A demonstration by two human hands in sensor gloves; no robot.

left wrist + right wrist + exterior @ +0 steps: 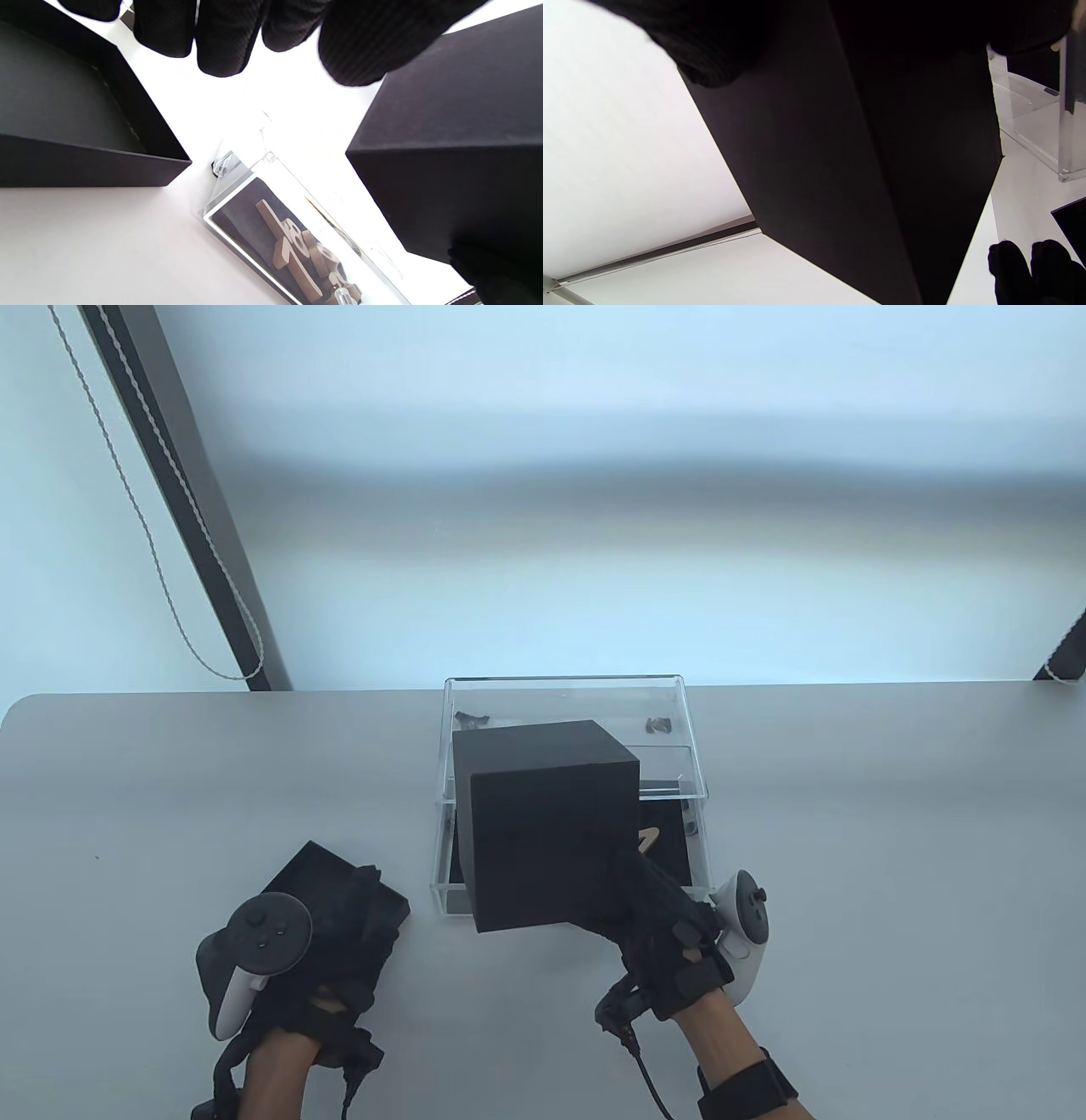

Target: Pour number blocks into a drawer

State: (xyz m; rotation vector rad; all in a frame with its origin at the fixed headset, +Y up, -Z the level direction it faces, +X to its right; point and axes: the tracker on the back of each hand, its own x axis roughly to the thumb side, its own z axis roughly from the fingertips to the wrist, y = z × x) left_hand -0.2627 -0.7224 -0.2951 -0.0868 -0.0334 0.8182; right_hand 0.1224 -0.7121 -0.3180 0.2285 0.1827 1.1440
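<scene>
My right hand (670,925) grips a black box (551,823) and holds it tipped over the pulled-out clear acrylic drawer (700,831). The box fills the right wrist view (848,169) and shows at the right of the left wrist view (458,140). Tan wooden number blocks (301,254) lie on the drawer's dark floor; one (646,838) shows beside the box in the table view. My left hand (339,933) rests on the black box lid (316,875), which lies open side up on the table to the left of the drawer; the lid (72,110) also shows in the left wrist view.
The clear drawer case (568,712) stands behind the drawer near the table's far edge. The grey table (848,857) stretches to both sides. A beaded blind cord (170,594) hangs at the back left beyond the table.
</scene>
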